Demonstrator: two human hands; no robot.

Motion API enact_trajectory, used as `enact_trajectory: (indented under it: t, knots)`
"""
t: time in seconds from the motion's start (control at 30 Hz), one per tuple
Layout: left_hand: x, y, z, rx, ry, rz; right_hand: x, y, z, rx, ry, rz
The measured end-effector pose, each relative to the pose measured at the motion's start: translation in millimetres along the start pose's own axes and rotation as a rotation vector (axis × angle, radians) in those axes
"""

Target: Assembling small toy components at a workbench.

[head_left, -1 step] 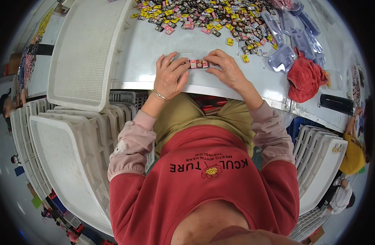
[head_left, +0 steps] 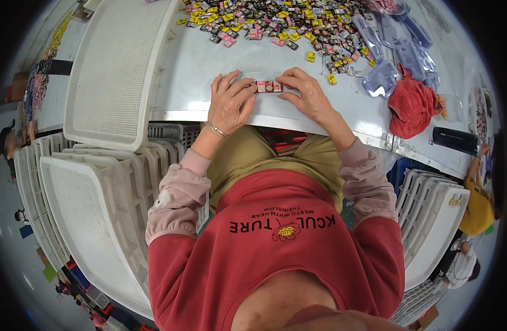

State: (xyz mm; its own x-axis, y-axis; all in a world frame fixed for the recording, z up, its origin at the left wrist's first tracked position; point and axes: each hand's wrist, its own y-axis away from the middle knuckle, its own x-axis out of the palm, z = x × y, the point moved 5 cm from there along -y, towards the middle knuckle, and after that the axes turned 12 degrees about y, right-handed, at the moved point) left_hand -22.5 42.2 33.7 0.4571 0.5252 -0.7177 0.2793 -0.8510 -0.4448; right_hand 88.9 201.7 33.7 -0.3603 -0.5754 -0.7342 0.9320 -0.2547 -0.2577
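A short row of small pink and dark-brown printed pieces (head_left: 269, 86) lies near the front edge of the white table. My left hand (head_left: 231, 102) closes its fingertips on the row's left end and hides part of it. At the other end, the thumb and fingers of my right hand (head_left: 308, 95) pinch the last piece from the right. Just behind the row is the edge of something clear and flat (head_left: 252, 74), partly covered by my left fingers. What exactly the pieces are is too small to tell.
A large heap of similar yellow, pink and black pieces (head_left: 297, 25) spreads across the back. Clear plastic trays (head_left: 381, 77) and a red cloth (head_left: 413, 105) are at the right. White perforated crates stand left (head_left: 113, 71) and lower right (head_left: 430, 226). Other people work farther off.
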Motion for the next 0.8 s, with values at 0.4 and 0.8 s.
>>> enact_trajectory:
  t: [0.4,0.8]
  knots:
    - [-0.5,-0.1,-0.2,-0.013,-0.016,-0.001,9.2,15.0,31.0,-0.069,0.575,0.032]
    - [-0.6,1.6,-3.1,0.029,-0.026,-0.018,18.6,22.1,14.6,-0.126,0.400,-0.057]
